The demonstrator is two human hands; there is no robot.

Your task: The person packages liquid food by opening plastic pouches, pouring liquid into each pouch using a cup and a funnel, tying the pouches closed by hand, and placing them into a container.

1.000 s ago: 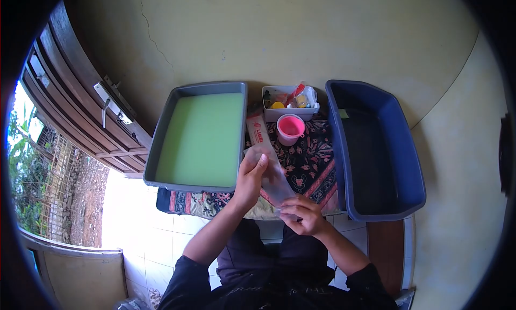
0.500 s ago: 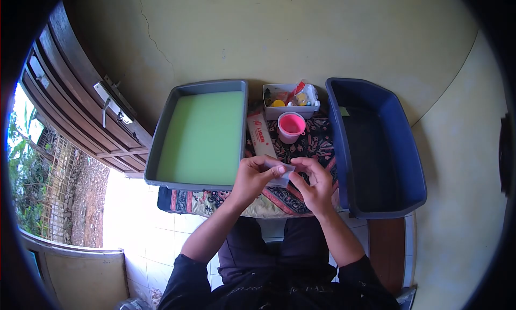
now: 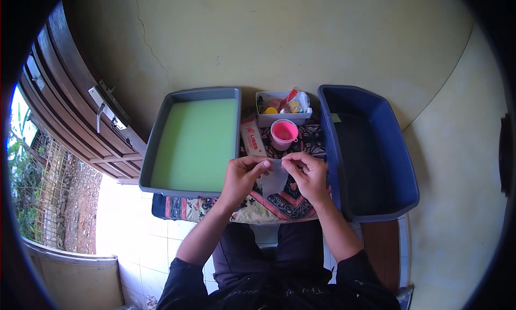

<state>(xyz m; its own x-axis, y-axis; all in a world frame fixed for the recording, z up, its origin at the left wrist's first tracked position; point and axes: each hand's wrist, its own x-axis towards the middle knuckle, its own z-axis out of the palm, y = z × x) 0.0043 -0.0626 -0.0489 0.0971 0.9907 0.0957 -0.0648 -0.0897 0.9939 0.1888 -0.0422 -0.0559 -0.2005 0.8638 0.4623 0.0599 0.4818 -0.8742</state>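
Lap: your dark trousers lie below the table edge, with the pale floor tiles around them.
Left hand: your left hand pinches the upper edge of the clear plastic between thumb and index finger.
Right hand: your right hand pinches the same edge just beside it, thumb against fingertips.
Clear plastic: it hangs below both pinches, likely a thin bag; whether its lower end touches the patterned cloth you cannot tell.
Change: half a second ago it was bunched between your fingers; it now hangs more open to view, so its top edge seems better controlled from both sides.
Gray tray: this tray holds pale green liquid, left of your hands.
Blue tub: it stands to the right, a small green piece inside.
Packet: the LIGER packet lies beyond your left fingers.
Cup: the pink cup stands upright beside it.
White box: behind the cup, this box holds mixed small items.
Wall: the plain wall rises behind.
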